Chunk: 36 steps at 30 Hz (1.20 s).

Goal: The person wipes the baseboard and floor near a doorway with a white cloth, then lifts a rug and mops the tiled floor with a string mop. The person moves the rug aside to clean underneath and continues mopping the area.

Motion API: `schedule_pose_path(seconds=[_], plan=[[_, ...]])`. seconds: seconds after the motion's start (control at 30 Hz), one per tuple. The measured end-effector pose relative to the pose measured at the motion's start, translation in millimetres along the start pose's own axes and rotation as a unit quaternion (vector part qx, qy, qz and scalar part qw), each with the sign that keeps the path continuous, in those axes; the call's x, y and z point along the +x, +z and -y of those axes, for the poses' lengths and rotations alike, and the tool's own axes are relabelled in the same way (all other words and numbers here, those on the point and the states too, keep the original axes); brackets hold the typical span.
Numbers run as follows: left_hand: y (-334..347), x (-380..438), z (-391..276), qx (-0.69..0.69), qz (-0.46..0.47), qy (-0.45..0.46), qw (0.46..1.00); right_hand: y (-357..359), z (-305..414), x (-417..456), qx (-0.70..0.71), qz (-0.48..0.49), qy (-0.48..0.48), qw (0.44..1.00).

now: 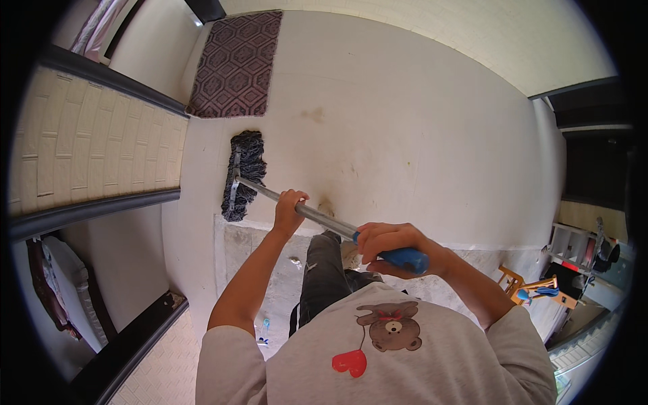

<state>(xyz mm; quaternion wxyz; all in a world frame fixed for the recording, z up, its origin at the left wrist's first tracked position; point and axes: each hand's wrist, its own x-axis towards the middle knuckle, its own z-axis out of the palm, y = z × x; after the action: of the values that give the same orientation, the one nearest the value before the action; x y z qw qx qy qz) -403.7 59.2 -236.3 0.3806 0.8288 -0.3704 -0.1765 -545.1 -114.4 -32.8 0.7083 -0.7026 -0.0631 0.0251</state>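
Observation:
A mop with a metal pole (326,218) slants across the view in front of my body. My left hand (289,211) wraps around the middle of the pole. Farther up, my right hand (392,245) grips the blue handle end (407,259). The dark, stringy mop head (245,169) lies on the pale floor (385,126) to the left, its metal bar (234,185) joined to the pole. Brown stains (315,115) mark the floor to the right of the mop head.
A patterned rug (233,66) lies just beyond the mop head. At left, a brick-patterned wall (96,147) with dark trim stands between two doorways. Rougher grey floor (248,248) lies around my legs. A wooden stool (521,286) and a shelf (569,243) stand at right.

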Motion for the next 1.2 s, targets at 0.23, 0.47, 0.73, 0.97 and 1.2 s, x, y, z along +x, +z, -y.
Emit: schedule_pose_path(seconds=[0.23,0.47,0.73,0.97,1.2], plan=[[56,53,-39,-0.006,0.002,0.124,0.992,-25,1,-58,-0.083,-0.099,-0.030,0.991],[108,112,-43,0.015,0.115,0.176,0.978,-17,-25,-89,-0.106,-0.240,-0.039,0.964],[152,90,-81,0.060,0.254,0.251,0.932,29,-30,-150,-0.150,-0.366,0.003,0.918],[190,15,-138,0.014,0.325,0.281,0.903,64,14,-226,-0.145,-0.421,0.068,0.893],[207,-70,-199,-0.034,0.379,0.284,0.880,102,72,-283,-0.153,-0.457,0.107,0.870]])
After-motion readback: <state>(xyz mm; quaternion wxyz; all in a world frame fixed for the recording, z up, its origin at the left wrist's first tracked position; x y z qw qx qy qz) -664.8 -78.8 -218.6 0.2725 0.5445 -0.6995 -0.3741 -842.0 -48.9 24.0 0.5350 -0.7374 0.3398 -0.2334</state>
